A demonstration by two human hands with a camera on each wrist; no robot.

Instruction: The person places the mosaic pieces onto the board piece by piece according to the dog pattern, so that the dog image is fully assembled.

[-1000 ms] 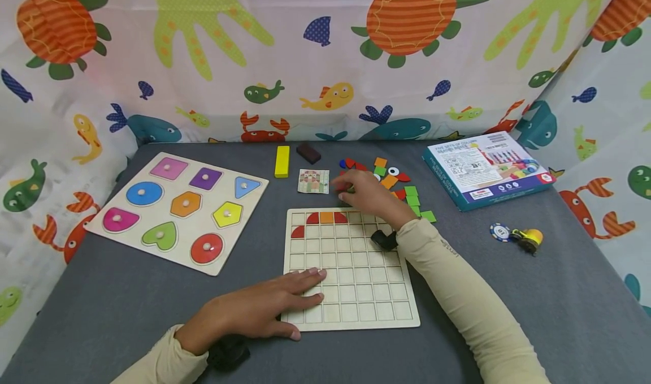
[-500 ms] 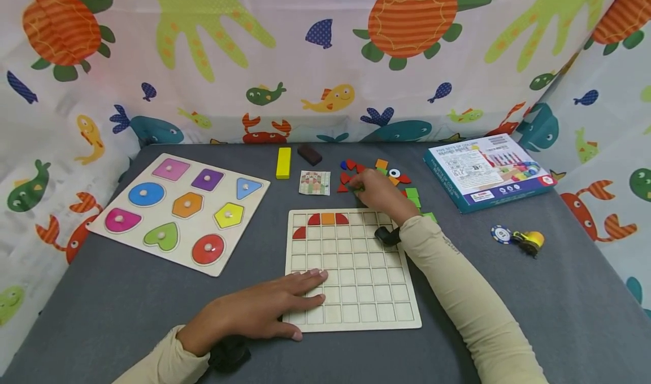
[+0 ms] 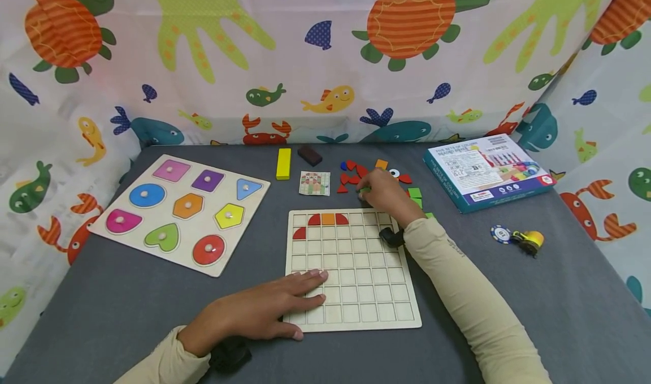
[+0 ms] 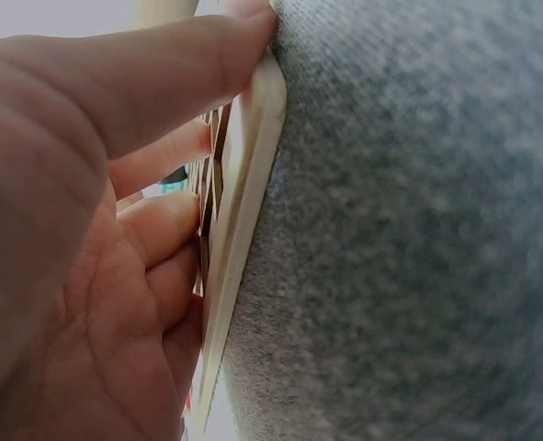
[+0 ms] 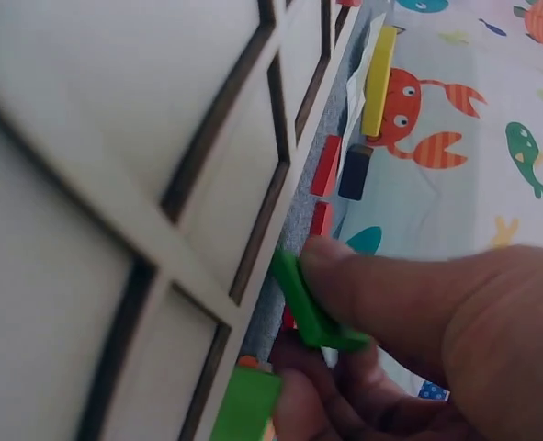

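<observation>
The right grip (image 3: 386, 194) pinches a green tile (image 5: 299, 296) between thumb and fingers, just past the gridded board (image 3: 358, 259) — choosing a piece, I'd judge, and next calls for a firm hold. The left grip (image 3: 261, 307) lies spread on the board. Rightward, a box (image 3: 488, 172) reads "FIVE SETS OF" — smaller print escapes me.

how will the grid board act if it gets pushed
The board looks like thin wood, so it is probably stiff and fairly light for its size. Lying flat on the grey cloth, it would likely slide rather than tip. Raised lines frame its red pieces, so a gentle push might not shift them.
</observation>
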